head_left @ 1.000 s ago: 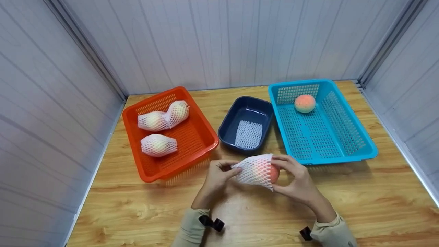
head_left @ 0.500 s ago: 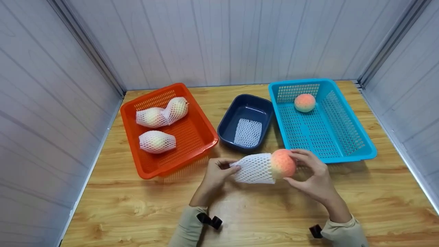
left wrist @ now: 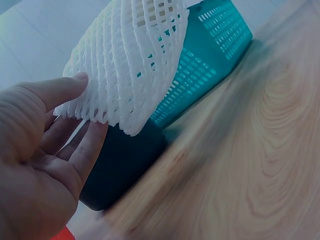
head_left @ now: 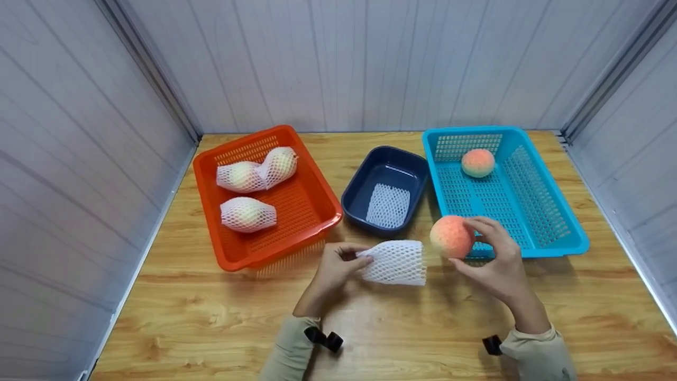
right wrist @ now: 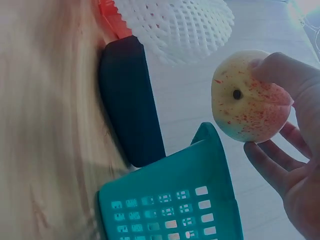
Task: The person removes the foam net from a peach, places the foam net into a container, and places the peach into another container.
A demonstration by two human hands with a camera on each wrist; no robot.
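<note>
My left hand (head_left: 338,267) pinches one end of a white foam net sleeve (head_left: 396,263) between thumb and fingers, above the table. The sleeve hangs flattened, its open end facing right; in the left wrist view its mesh (left wrist: 125,60) shows no fruit inside. My right hand (head_left: 494,259) holds a pink and yellow peach (head_left: 452,236) by thumb and fingertips, apart from the sleeve and over the near edge of the blue basket. In the right wrist view, a dark stem hollow shows on the pale side of the peach (right wrist: 250,107).
An orange basket (head_left: 312,233) at the left bears several net-wrapped fruits (head_left: 248,214). Between the baskets, a navy tray (head_left: 389,151) contains a flat foam net (head_left: 389,206). Another peach (head_left: 478,162) lies in the blue basket (head_left: 574,246). Pale panels (head_left: 338,63) enclose the table's back and sides.
The peach has come out of the foam net sleeve and moved right and up with my right hand. My left hand has kept its pinch on the sleeve, which now hangs flatter.
</note>
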